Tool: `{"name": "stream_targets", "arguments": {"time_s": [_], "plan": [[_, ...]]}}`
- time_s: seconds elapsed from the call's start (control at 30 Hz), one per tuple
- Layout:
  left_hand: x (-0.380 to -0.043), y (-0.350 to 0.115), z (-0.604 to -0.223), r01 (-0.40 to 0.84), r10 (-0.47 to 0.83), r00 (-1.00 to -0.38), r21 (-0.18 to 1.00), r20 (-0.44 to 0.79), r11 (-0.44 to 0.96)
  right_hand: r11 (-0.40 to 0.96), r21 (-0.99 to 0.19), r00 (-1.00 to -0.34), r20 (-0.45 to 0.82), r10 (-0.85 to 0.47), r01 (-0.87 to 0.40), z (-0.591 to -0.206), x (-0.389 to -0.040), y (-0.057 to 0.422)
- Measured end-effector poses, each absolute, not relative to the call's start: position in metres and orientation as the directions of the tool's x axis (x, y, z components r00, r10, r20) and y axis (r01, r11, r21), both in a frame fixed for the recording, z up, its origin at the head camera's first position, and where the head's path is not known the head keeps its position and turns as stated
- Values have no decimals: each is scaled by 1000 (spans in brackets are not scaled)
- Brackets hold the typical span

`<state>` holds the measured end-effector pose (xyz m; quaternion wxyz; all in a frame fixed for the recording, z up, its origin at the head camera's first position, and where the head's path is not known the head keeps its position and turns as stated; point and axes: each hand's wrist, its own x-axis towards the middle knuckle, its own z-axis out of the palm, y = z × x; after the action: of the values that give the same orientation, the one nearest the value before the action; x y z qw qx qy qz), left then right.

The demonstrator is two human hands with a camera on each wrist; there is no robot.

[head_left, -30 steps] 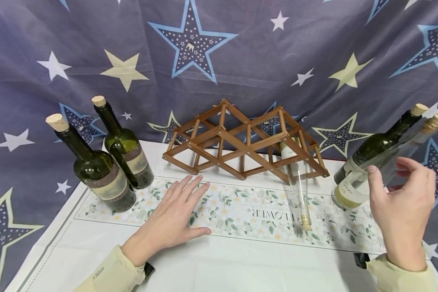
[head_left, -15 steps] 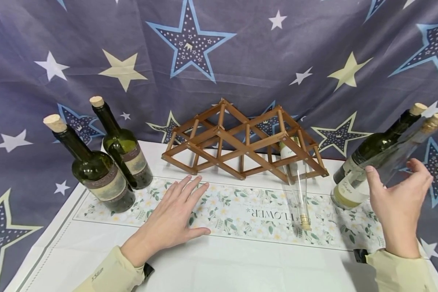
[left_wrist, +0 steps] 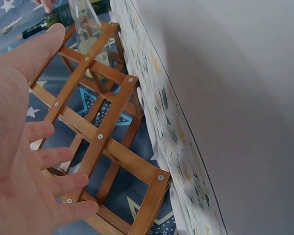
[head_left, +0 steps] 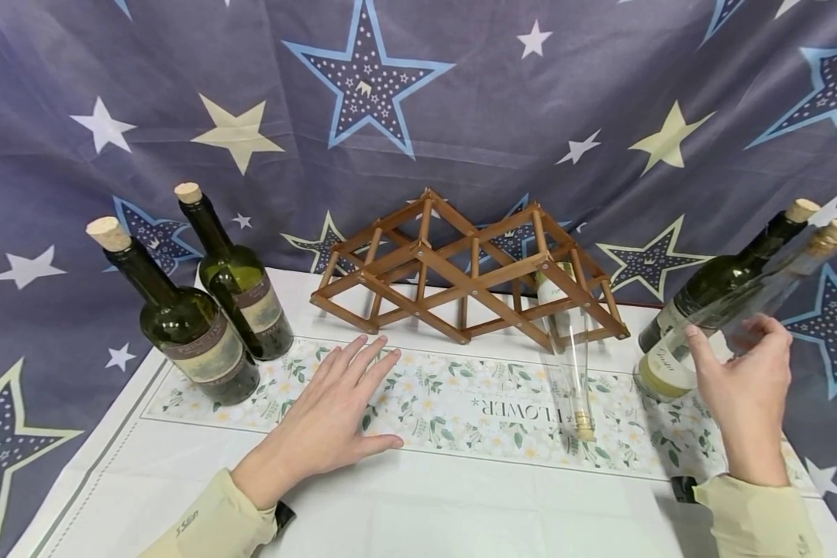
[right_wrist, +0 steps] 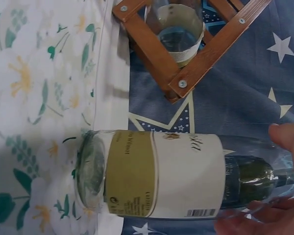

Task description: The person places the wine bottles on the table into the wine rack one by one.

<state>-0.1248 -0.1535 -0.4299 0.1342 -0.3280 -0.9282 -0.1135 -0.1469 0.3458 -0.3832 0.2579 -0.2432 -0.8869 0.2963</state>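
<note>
A clear corked wine bottle (head_left: 672, 364) stands upright on the floral runner (head_left: 432, 395) at the right. My right hand (head_left: 746, 395) grips it around its upper body, thumb on one side and fingers curled round the other. In the right wrist view its cream and olive label (right_wrist: 186, 171) shows between runner and hand. My left hand (head_left: 328, 411) lies over the runner at the left with fingers spread, holding nothing. Beyond it stands the wooden folding wine rack (head_left: 474, 291). Another clear corked bottle (head_left: 573, 372) lies in the rack's right end, neck toward me.
A dark green corked bottle (head_left: 718, 279) stands just behind the gripped one. At the left stand two more green corked bottles, one nearer (head_left: 195, 341) and one farther back (head_left: 244, 291). A star-patterned cloth (head_left: 460, 101) hangs behind the white-covered table (head_left: 474, 504).
My right hand has moved slightly left and its fingers have closed in around the clear bottle. The bottle stays where it stood. My left hand has not moved.
</note>
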Motion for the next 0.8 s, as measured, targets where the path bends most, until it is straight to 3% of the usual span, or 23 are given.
{"name": "stream_targets", "arguments": {"time_s": [0.57, 0.8], "plan": [[-125, -154, -431, 642, 576, -746, 129, 334, 756, 695, -643, -781, 234, 580, 323, -382, -145, 346], [-125, -154, -430, 634, 576, -755, 125, 315, 763, 716, -632, -762, 295, 577, 297, -374, -141, 344]]}}
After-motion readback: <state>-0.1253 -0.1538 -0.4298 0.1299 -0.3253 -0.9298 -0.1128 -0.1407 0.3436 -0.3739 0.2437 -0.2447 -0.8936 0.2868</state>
